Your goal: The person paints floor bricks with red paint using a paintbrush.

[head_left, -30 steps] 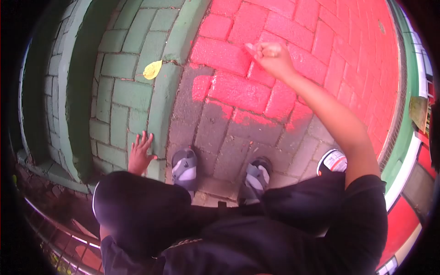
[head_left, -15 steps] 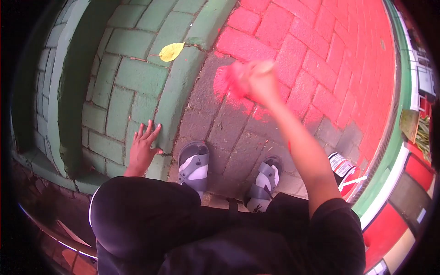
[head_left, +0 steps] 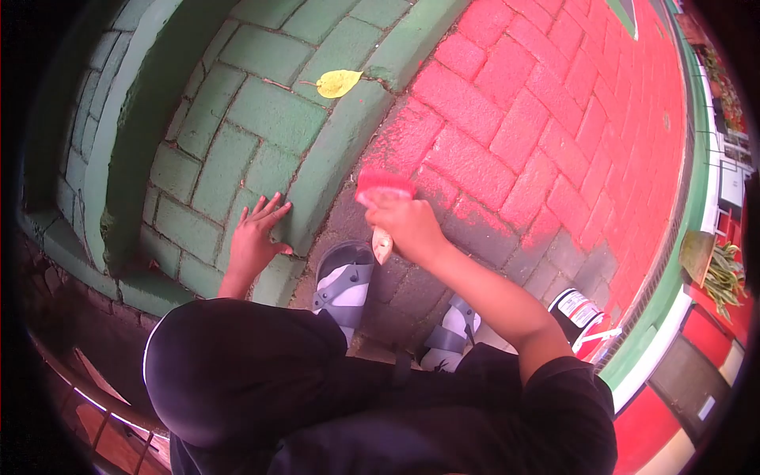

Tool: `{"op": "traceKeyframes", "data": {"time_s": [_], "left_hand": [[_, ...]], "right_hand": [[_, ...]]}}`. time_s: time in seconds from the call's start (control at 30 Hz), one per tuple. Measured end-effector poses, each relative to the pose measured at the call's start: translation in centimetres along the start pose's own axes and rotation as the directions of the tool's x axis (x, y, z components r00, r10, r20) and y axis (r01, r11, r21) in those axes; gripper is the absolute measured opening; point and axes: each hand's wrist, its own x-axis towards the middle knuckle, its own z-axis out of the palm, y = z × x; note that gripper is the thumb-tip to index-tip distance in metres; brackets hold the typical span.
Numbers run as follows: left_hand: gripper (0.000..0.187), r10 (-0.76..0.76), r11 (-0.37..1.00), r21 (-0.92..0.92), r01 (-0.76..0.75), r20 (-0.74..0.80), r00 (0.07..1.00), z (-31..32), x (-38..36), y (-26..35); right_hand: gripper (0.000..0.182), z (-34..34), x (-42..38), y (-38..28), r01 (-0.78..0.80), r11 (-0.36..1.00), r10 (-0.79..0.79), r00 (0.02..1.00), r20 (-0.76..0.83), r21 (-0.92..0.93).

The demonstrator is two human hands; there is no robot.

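My right hand (head_left: 408, 227) is closed around a paintbrush (head_left: 385, 187) with a pale wooden handle and wide bristles loaded with red paint. The brush is over the unpainted dark pavers, close to the green curb (head_left: 340, 158). Wet-looking red paint (head_left: 491, 111) covers the bricks beyond it, with a ragged edge towards my feet. My left hand (head_left: 256, 240) rests with spread fingers on the green-painted bricks (head_left: 207, 226) beside the curb, holding nothing.
A paint can (head_left: 582, 313) with a white label and red smears stands to the right of my feet. My grey sandals (head_left: 346, 291) are on the bare pavers. A yellow leaf (head_left: 339, 83) lies on the green bricks. Planters (head_left: 697, 255) line the right edge.
My right hand has drawn the brush back towards me and left, near the curb. Red now covers the dark patch beside the curb. My left hand stays on the green bricks.
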Motion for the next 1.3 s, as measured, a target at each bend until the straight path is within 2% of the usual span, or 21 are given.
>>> {"op": "traceKeyframes", "data": {"time_s": [0.07, 0.1, 0.17, 0.23, 0.3, 0.37, 0.4, 0.47, 0.53, 0.6, 0.67, 0.7, 0.77, 0.8, 0.87, 0.93, 1.03, 1.13, 1.2, 1.27, 1.3], "left_hand": [[0.103, -0.008, 1.000, -0.006, 0.008, -0.009, 1.000, 0.1, 0.0, -0.2], [0.103, -0.007, 1.000, -0.007, 0.007, -0.012, 1.000, 0.0, -0.1, -0.1], [0.101, -0.004, 1.000, 0.014, 0.004, -0.004, 1.000, -0.4, -0.1, 0.4], [0.095, -0.006, 0.999, 0.035, 0.006, 0.015, 1.000, -0.7, 0.0, 0.8], [0.089, -0.019, 0.999, 0.051, 0.017, 0.035, 0.999, -1.3, 0.1, 1.6], [0.072, -0.003, 0.997, 0.077, 0.003, -0.007, 1.000, -2.2, 0.1, 2.6], [0.072, -0.010, 0.997, 0.073, 0.010, -0.003, 1.000, -1.8, 0.2, 2.3], [0.057, 0.032, 0.999, 0.047, -0.026, -0.128, 0.991, -0.8, 0.9, 1.8], [0.054, 0.056, 0.998, 0.009, -0.055, -0.179, 0.982, -0.1, 1.6, 1.8], [0.050, 0.077, 0.996, -0.021, -0.084, -0.227, 0.971, 0.5, 2.3, 1.9], [0.052, 0.162, 0.985, -0.011, -0.172, -0.277, 0.947, 1.0, 3.2, 2.2], [0.052, 0.161, 0.985, -0.011, -0.170, -0.277, 0.947, 1.4, 3.7, 2.2], [0.057, 0.245, 0.969, 0.039, -0.242, -0.226, 0.943, 2.3, 4.2, 2.2], [0.057, 0.242, 0.970, 0.037, -0.240, -0.223, 0.944, 2.7, 4.5, 2.1], [0.058, 0.285, 0.953, 0.156, -0.260, -0.170, 0.943, 3.3, 5.0, 2.1], [0.057, 0.281, 0.952, 0.171, -0.252, -0.175, 0.944, 3.1, 5.3, 2.5], [0.055, 0.283, 0.949, 0.202, -0.244, -0.199, 0.938, 2.4, 6.3, 3.2], [0.055, 0.279, 0.952, 0.193, -0.238, -0.229, 0.932, 2.7, 7.1, 2.6], [0.053, 0.284, 0.956, 0.154, -0.251, -0.262, 0.922, 2.8, 7.3, 2.3], [0.052, 0.277, 0.961, 0.077, -0.266, -0.304, 0.911, 3.1, 7.5, 1.7], [0.052, 0.266, 0.959, 0.003, -0.282, -0.340, 0.902, 3.3, 7.5, 1.6]], "right_hand": [[0.015, -2.5, 1.2, -1.2, -0.280, 0.926, 0.195, 0.929, 0.314, 0.253], [0.015, -2.0, 1.4, -0.1, -0.278, 0.927, 0.194, 0.930, 0.314, 0.250], [0.015, -0.2, 3.2, 4.1, -0.386, 0.528, 0.350, 0.910, 0.221, 0.757], [0.027, -2.5, 6.7, 7.9, -0.687, 0.581, 0.635, 0.718, 0.285, 0.436], [0.027, -3.8, 8.0, 12.3, -0.641, 0.529, 0.683, 0.711, 0.169, 0.556], [0.017, -6.1, 8.9, 13.6, -0.660, 0.633, 0.716, 0.698, 0.019, 0.405], [0.017, -5.6, 8.3, 14.0, -0.662, 0.631, 0.715, 0.699, 0.027, 0.404], [0.014, -4.4, 6.7, 14.6, -0.523, 0.827, 0.562, 0.754, -0.338, 0.208], [0.010, -3.7, 5.6, 11.1, -0.527, 0.845, 0.532, 0.816, -0.227, 0.089], [0.008, -1.7, 3.6, 7.4, -0.494, 0.844, 0.494, 0.868, 0.055, 0.210], [0.008, -0.1, 1.6, 3.6, -0.170, 0.980, 0.172, 0.985, -0.005, 0.105], [0.008, -0.6, 1.3, 2.3, -0.170, 0.980, 0.172, 0.985, -0.004, 0.106], [0.011, -2.3, 1.6, 0.1, -0.300, 0.924, 0.229, 0.931, 0.285, 0.237], [0.012, -1.3, 1.7, 1.4, -0.260, 0.901, 0.208, 0.961, 0.180, 0.346], [0.013, 0.9, 2.8, 5.7, -0.437, 0.592, 0.415, 0.886, 0.208, 0.677], [0.019, -1.4, 6.3, 9.9, -0.636, 0.675, 0.621, 0.763, 0.178, 0.373], [0.014, -2.4, 8.0, 13.2, -0.564, 0.755, 0.608, 0.793, -0.032, 0.335], [0.004, -2.5, 8.0, 10.9, -0.473, 0.877, 0.474, 0.827, -0.303, 0.080], [0.010, -0.6, 5.9, 7.8, -0.393, 0.918, 0.396, 0.913, -0.096, 0.053], [0.005, 2.5, 3.1, 5.2, -0.148, 0.988, 0.153, 0.982, -0.115, 0.049], [0.007, 2.0, 2.5, 2.6, -0.182, 0.978, 0.182, 0.983, 0.011, 0.103]]}}
